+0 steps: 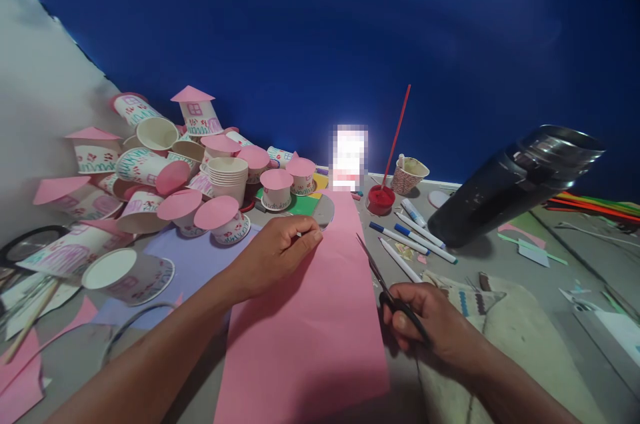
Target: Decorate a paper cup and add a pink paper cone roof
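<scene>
A long sheet of pink paper (320,324) lies lengthwise on the table in front of me. My left hand (283,254) rests over the paper's left edge, thumb and forefinger pinched together; what is between them, if anything, is too small to make out. Just beyond those fingertips shows part of a round greyish disc (327,209), partly hidden by the hand. At the paper's right edge my right hand (425,317) grips black-handled scissors (376,271), blades pointing away from me and to the left. The blades look nearly together.
Left: piled paper cups (193,119), many with pink cone roofs, and purple paper (200,257). Right: several markers (400,261), a red pot (381,201) with a stick, a patterned cup (409,177), a leaning dark flask (500,191) and a cloth pouch (515,344). A blue wall stands behind.
</scene>
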### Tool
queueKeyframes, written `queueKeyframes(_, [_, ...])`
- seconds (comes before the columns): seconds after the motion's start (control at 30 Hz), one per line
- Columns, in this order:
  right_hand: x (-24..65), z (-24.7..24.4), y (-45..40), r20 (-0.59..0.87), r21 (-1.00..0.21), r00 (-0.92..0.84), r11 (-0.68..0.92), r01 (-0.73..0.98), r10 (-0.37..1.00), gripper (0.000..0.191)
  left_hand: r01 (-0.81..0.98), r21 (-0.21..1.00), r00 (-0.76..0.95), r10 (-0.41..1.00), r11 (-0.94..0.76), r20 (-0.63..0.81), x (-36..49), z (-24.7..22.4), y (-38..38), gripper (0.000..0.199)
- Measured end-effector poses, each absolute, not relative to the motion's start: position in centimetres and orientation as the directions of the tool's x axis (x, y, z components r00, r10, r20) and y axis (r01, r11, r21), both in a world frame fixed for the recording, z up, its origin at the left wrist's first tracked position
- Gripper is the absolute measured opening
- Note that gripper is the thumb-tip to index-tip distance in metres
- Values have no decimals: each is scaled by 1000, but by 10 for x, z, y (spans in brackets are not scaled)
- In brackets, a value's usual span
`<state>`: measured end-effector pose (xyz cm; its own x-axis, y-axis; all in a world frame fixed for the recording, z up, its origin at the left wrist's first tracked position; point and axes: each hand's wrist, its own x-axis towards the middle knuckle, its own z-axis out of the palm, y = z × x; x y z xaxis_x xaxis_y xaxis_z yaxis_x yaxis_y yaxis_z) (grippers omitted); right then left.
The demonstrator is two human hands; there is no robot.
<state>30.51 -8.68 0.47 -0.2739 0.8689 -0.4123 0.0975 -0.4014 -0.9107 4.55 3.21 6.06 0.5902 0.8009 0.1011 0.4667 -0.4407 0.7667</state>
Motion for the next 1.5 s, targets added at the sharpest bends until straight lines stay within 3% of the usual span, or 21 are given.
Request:
queueKeyframes(0.8, [305,8,-85,-431,-902,-252,-412,127,867,66,487,721,605,786,-493,128,45,63,31,38])
queueKeyframes(1.5, [316,10,-86,-490,-870,-234,-451,201,840,46,477,671,667,731,-568,144,42,67,35,37])
